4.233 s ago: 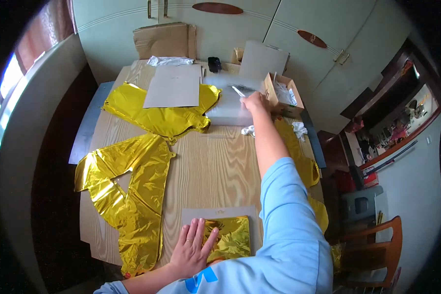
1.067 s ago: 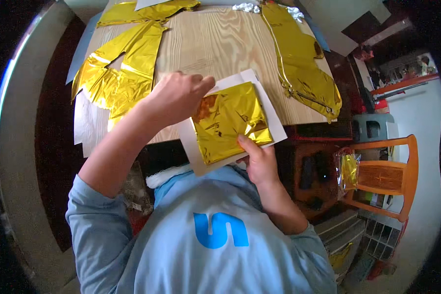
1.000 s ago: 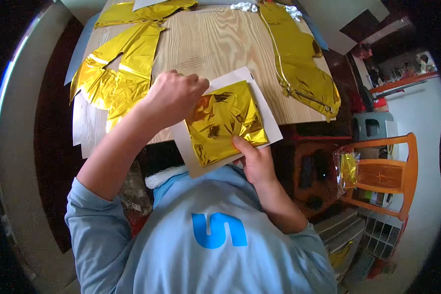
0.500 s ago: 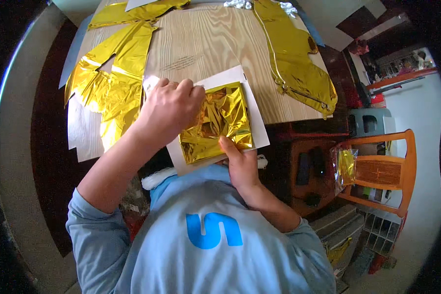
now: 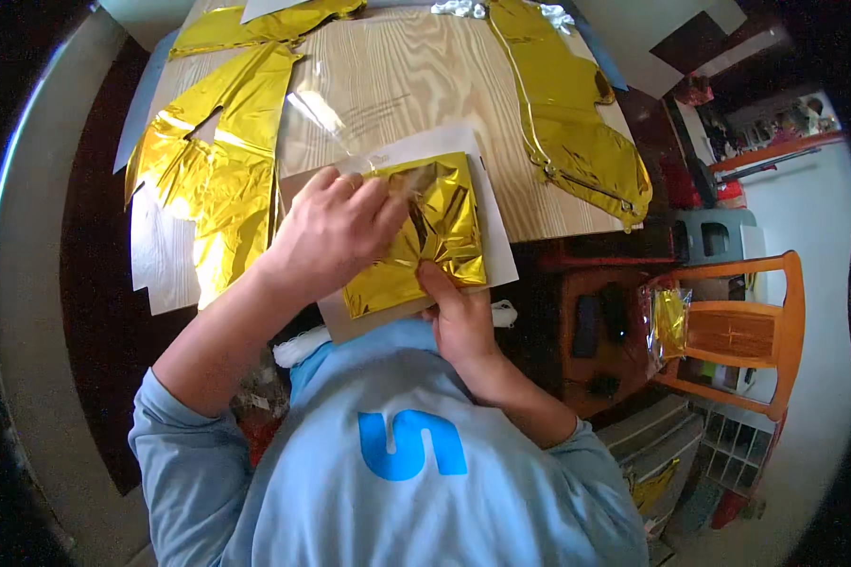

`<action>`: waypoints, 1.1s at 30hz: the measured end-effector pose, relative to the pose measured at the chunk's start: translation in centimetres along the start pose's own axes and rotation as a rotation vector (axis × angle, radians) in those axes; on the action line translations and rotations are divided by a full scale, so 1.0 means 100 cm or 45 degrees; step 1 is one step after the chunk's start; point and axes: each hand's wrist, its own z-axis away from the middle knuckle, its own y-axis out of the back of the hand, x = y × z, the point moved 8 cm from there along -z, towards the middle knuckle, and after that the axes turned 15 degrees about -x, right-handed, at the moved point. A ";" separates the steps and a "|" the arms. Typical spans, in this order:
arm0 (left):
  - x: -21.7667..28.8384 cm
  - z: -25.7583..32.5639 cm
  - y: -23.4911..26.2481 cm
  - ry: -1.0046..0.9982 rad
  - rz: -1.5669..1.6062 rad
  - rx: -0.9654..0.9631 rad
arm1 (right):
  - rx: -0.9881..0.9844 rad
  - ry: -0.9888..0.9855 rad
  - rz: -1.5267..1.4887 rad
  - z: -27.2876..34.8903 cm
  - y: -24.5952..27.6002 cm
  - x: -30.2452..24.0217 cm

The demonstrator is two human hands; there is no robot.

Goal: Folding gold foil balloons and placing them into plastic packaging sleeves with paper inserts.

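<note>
A folded square of shiny gold foil (image 5: 454,208) lies on a white card (image 5: 492,217) at the table's near edge, in front of my body. My right hand (image 5: 465,326) grips their near edge, thumb on top of the foil and fingers beneath. Over the left part of the foil is my left hand (image 5: 336,227), knuckles up and fingers curled in. What those fingers pinch is hidden under them. Beyond the left hand, a clear glossy film (image 5: 320,111) catches the light on the table.
Large gold foil sheets (image 5: 241,142) cover the table's left side. Another gold foil piece (image 5: 577,123) with white cord lies at the right, with white bundles (image 5: 459,8) at the far edge. A wooden chair (image 5: 738,326) holding a clear-wrapped gold packet (image 5: 669,321) stands right.
My left hand has moved slightly right and toward me, over the foil. Glare on the clear film now shows farther out on the table. My right hand has barely shifted.
</note>
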 end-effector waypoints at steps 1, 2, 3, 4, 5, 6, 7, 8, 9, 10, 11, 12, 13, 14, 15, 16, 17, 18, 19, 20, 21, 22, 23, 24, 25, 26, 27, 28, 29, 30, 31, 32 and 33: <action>-0.008 0.004 0.000 0.011 0.062 -0.005 | 0.008 -0.025 -0.011 0.002 -0.001 0.002; -0.016 0.008 0.000 0.021 0.121 -0.008 | 0.002 -0.051 -0.018 0.003 0.000 0.003; -0.031 0.018 0.012 0.164 0.223 0.236 | -0.005 -0.077 -0.025 0.004 0.003 0.003; -0.045 0.031 0.020 0.307 0.322 0.481 | -0.011 -0.102 -0.032 0.005 0.005 0.003; -0.059 0.050 0.026 0.453 0.415 0.726 | -0.006 -0.109 -0.039 0.006 0.004 0.002; -0.091 0.074 0.005 0.832 0.861 0.868 | 0.000 -0.117 -0.048 0.008 0.002 0.001; -0.108 0.086 -0.023 0.941 1.437 1.016 | 0.005 -0.124 -0.058 0.009 -0.001 0.001; -0.115 0.092 -0.054 1.024 2.029 1.150 | 0.005 -0.153 -0.046 0.011 -0.006 0.000; -0.104 0.087 -0.080 1.060 2.517 0.803 | 0.004 -0.181 -0.033 0.012 -0.010 0.000; -0.092 0.088 -0.094 1.125 2.667 0.704 | 0.002 -0.210 -0.020 0.014 -0.015 0.000; -0.078 0.077 -0.079 0.986 2.634 0.595 | 0.011 -0.239 -0.043 0.016 -0.016 0.002; -0.063 0.068 -0.062 0.845 2.596 0.485 | 0.024 -0.266 -0.065 0.019 -0.018 0.003; -0.057 0.073 -0.065 0.816 2.645 0.463 | 0.037 -0.293 -0.088 0.024 -0.019 0.006; -0.052 0.077 -0.069 0.785 2.693 0.443 | 0.006 -0.274 -0.080 0.029 -0.020 0.007; -0.045 0.081 -0.073 0.754 2.741 0.421 | -0.025 -0.255 -0.073 0.037 -0.018 0.010; -0.033 0.086 -0.077 0.790 2.832 0.397 | -0.055 -0.236 -0.066 0.042 -0.018 0.010; -0.017 0.091 -0.079 0.831 2.926 0.373 | -0.034 -0.285 -0.022 0.046 -0.015 0.010; -0.001 0.095 -0.084 0.873 3.021 0.345 | -0.010 -0.335 0.021 0.052 -0.010 0.010; 0.011 0.098 -0.089 0.866 3.080 0.345 | 0.014 -0.386 0.064 0.056 -0.006 0.011; 0.019 0.103 -0.093 0.959 3.102 0.348 | 0.000 -0.388 0.065 0.056 -0.005 0.010; 0.024 0.104 -0.092 0.937 3.130 0.345 | -0.014 -0.390 0.066 0.056 -0.003 0.011; 0.028 0.104 -0.092 0.916 3.158 0.341 | -0.028 -0.392 0.066 0.057 -0.001 0.012; 0.030 0.106 -0.090 0.903 3.178 0.335 | -0.079 -0.403 0.176 0.058 0.001 0.015; 0.030 0.110 -0.090 0.884 3.198 0.346 | -0.139 -0.412 0.295 0.061 0.005 0.021; 0.029 0.114 -0.089 0.865 3.219 0.356 | -0.209 -0.401 0.400 0.065 0.011 0.025; 0.027 0.118 -0.089 0.950 3.162 0.322 | -0.278 -0.387 0.498 0.069 0.018 0.029; 0.023 0.122 -0.087 1.034 3.104 0.279 | -0.353 -0.353 0.577 0.072 0.028 0.024; 0.019 0.127 -0.086 1.116 3.045 0.236 | -0.412 -0.314 0.437 0.073 0.037 0.021; 0.015 0.128 -0.086 1.118 3.070 0.143 | -0.469 -0.279 0.296 0.073 0.043 0.014; 0.012 0.126 -0.088 1.089 3.089 0.051 | -0.497 -0.235 -0.063 0.062 0.043 0.000; 0.010 0.124 -0.090 1.068 3.100 -0.031 | -0.605 -0.223 -0.141 0.044 0.038 -0.020; 0.011 0.122 -0.091 1.045 3.109 -0.120 | -0.538 -0.143 -0.247 0.026 0.033 -0.040; 0.016 0.118 -0.090 1.070 3.121 -0.209 | -0.467 -0.243 -0.217 0.014 0.037 -0.044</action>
